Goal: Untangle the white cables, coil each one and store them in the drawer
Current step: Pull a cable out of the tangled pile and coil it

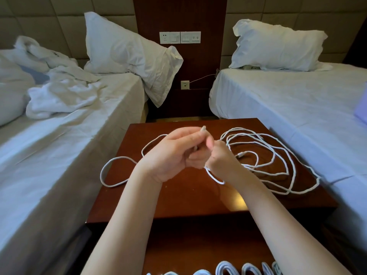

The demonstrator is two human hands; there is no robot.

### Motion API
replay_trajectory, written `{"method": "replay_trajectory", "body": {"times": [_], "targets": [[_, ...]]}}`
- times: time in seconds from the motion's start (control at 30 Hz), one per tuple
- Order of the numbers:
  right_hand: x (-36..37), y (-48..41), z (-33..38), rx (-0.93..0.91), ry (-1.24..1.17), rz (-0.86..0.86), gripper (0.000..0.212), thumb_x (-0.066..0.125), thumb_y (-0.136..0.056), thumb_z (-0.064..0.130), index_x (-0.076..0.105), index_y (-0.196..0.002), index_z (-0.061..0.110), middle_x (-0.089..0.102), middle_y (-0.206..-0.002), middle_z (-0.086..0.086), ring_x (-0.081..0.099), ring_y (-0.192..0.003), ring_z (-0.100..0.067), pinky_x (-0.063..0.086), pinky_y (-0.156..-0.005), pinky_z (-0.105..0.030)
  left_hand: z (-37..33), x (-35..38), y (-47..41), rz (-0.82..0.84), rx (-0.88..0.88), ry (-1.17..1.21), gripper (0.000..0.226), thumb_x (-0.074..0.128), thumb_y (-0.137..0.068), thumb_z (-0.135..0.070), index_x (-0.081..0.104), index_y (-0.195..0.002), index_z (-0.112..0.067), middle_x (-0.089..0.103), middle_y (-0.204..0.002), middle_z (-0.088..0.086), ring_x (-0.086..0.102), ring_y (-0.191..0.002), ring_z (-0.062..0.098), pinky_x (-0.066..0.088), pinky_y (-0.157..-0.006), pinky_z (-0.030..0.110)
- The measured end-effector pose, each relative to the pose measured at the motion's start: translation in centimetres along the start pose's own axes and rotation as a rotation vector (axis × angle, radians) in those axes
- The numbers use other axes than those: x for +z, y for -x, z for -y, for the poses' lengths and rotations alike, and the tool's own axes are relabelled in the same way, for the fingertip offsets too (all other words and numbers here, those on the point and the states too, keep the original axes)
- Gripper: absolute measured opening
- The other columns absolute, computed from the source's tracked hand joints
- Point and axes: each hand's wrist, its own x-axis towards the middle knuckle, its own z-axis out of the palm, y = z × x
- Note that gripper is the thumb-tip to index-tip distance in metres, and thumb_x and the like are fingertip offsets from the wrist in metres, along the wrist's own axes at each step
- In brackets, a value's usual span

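cable: one long white cable [238,128] lies loose on the table [178,199]. Its overlapping loops cover the right half out to the right edge, and one loop hangs over the left edge.
plug: the cable's end [204,128] sticks up above the hands, over the table's middle.
left hand [170,155]: its fingers [188,134] are curled, pinching the cable just under the plug.
right hand [222,155]: touching the left, fingers clenched round the same cable; a short loop droops below it.
coiled cables [226,269]: white coils in a row past the table's near edge; what holds them cannot be told.
table: dark glossy red-brown wood.
left bed [69,147]: white sheet, crumpled towelling [59,94], a pillow [127,50] leaning at its head.
right bed [288,108]: smooth sheet, a second pillow [278,46].
wall: wood panel with a switch plate [179,37], between padded headboards.
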Motion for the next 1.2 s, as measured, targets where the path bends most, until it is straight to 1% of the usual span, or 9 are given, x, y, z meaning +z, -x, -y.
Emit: {"method": "replay_trajectory", "body": {"times": [0.13, 0.27, 0.37, 0.5, 0.63, 0.77, 0.9, 1.07, 1.2], "targets": [[1.5, 0.4, -0.9, 0.012, 0.186, 0.241, 0.023, 0.056, -0.096, 0.023, 0.069, -0.077, 0.023, 0.065, -0.071, 0.0, 0.058, -0.067, -0.011, 0.046, -0.068, -0.033, -0.3, -0.2, -0.4, -0.251, 0.318, 0.171, 0.035, 0.035, -0.096, -0.014, 0.066, -0.079, -0.011, 0.045, -0.054, -0.006, 0.036, -0.048, 0.007, 0.033, -0.049, 0.02], [2.1, 1.0, -1.1, 0.14, 0.276, 0.448, 0.032, 0.051, -0.098, 0.033, 0.065, -0.07, 0.025, 0.062, -0.065, -0.001, 0.053, -0.058, -0.013, 0.04, -0.062, -0.028, -0.5, -2.3, 0.5, -0.619, 0.415, 0.012, 0.027, 0.038, -0.101, -0.012, 0.062, -0.089, -0.005, 0.053, -0.058, -0.002, 0.046, -0.054, 0.009, 0.043, -0.06, 0.023], [1.7, 0.6, -0.9, 0.113, 0.287, 0.362, 0.035, 0.049, -0.098, 0.041, 0.063, -0.068, 0.03, 0.058, -0.061, 0.003, 0.054, -0.058, -0.014, 0.039, -0.06, -0.03, -0.4, -4.3, 1.1, -0.845, 0.349, -0.055, 0.03, 0.034, -0.104, -0.011, 0.059, -0.087, -0.006, 0.065, -0.064, 0.001, 0.061, -0.061, 0.014, 0.05, -0.065, 0.025], [0.7, 0.5, -0.6, 0.033, 0.064, 0.155, 0.025, 0.06, -0.092, 0.043, 0.072, -0.077, 0.027, 0.066, -0.069, 0.0, 0.06, -0.065, -0.015, 0.046, -0.066, -0.036, 0.6, -6.1, 1.7, -1.037, 0.374, -0.15, 0.028, 0.035, -0.104, -0.012, 0.06, -0.092, -0.009, 0.073, -0.088, 0.007, 0.071, -0.089, 0.022, 0.054, -0.078, 0.028], [-0.4, 0.5, -0.3, -0.053, -0.008, 0.039, 0.02, 0.072, -0.086, 0.026, 0.065, -0.066, 0.026, 0.057, -0.06, 0.008, 0.047, -0.056, -0.004, 0.037, -0.057, -0.019, 2.3, -7.3, 1.7, -1.15, 0.294, -0.426, 0.027, 0.042, -0.1, -0.009, 0.062, -0.082, -0.013, 0.071, -0.083, 0.011, 0.072, -0.08, 0.024, 0.056, -0.077, 0.034], [-0.6, 0.2, -0.5, -0.152, 0.075, -0.125, 0.017, 0.073, -0.085, 0.02, 0.063, -0.072, 0.021, 0.051, -0.072, 0.007, 0.048, -0.066, -0.009, 0.039, -0.059, -0.016, 3.7, -6.9, 1.3, -0.997, 0.026, -0.809, 0.026, 0.045, -0.099, -0.011, 0.057, -0.076, -0.013, 0.07, -0.071, 0.006, 0.07, -0.064, 0.018, 0.059, -0.068, 0.035], [-0.7, -0.1, -0.5, -0.222, 0.114, -0.301, 0.011, 0.072, -0.086, 0.022, 0.064, -0.08, 0.017, 0.053, -0.081, 0.005, 0.055, -0.075, -0.012, 0.045, -0.061, -0.016, 3.9, -4.9, 0.6, -0.701, -0.21, -1.007, 0.031, 0.039, -0.102, -0.019, 0.055, -0.077, -0.012, 0.061, -0.058, 0.001, 0.053, -0.043, 0.005, 0.046, -0.049, 0.017], [-1.8, -0.3, -0.9, -0.237, 0.155, -0.496, 0.015, 0.076, -0.082, 0.026, 0.066, -0.081, 0.015, 0.051, -0.086, 0.002, 0.056, -0.071, -0.009, 0.042, -0.063, -0.009, 3.4, -3.6, 0.2, -0.556, -0.237, -0.824, 0.046, 0.036, -0.104, -0.027, 0.064, -0.081, 0.0, 0.045, -0.044, -0.006, 0.037, -0.038, 0.003, 0.034, -0.047, 0.017], [-2.4, -0.4, -1.1, -0.182, 0.099, -0.534, 0.016, 0.074, -0.084, 0.025, 0.066, -0.087, 0.012, 0.051, -0.09, -0.001, 0.057, -0.071, -0.007, 0.045, -0.063, -0.012, 2.0, -2.3, 0.6, -0.296, -0.288, -0.615, 0.048, 0.038, -0.101, -0.039, 0.063, -0.084, -0.001, 0.041, -0.048, -0.001, 0.034, -0.046, 0.012, 0.035, -0.053, 0.017]]}}
